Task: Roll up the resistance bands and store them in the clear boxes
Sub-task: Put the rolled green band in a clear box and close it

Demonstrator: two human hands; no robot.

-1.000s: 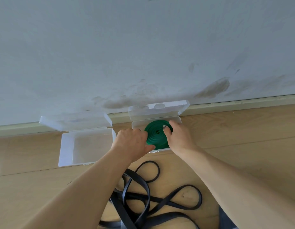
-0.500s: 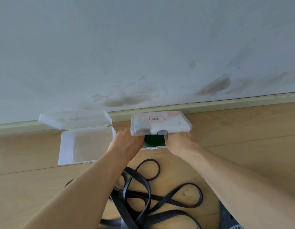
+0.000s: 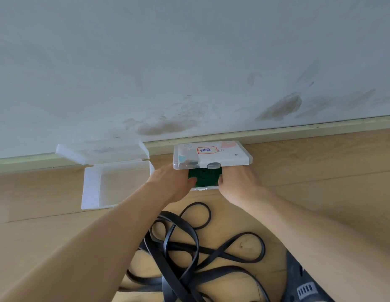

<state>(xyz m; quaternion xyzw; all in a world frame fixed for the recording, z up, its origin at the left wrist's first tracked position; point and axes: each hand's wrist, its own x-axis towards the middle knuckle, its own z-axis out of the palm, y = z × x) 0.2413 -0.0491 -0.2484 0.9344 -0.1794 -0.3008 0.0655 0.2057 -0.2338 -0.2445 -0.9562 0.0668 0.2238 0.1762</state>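
Crowding knees, black bands (image 3: pixel 196 253) (tangled), open box (image 3: pixel 115 186)

**Fingers and roll mostly under the lid**

I can't see either grip's fingertips: the lid (image 3: pixel 212 154) covers them and most of the green band (image 3: pixel 204 177). The black band (image 3: pixel 189 253) runs off the bottom edge. The lid's label is too small to read.

There is one view only, from a camera on the person's head. It looks forward and steeply down at the wooden floor (image 3: pixel 320 162) and at the lower part of the wall (image 3: pixel 189 62) in front. The lens is wide, so the skirting line looks bent. Both forearms come in from the bottom edge, and the hands are close, near the centre.
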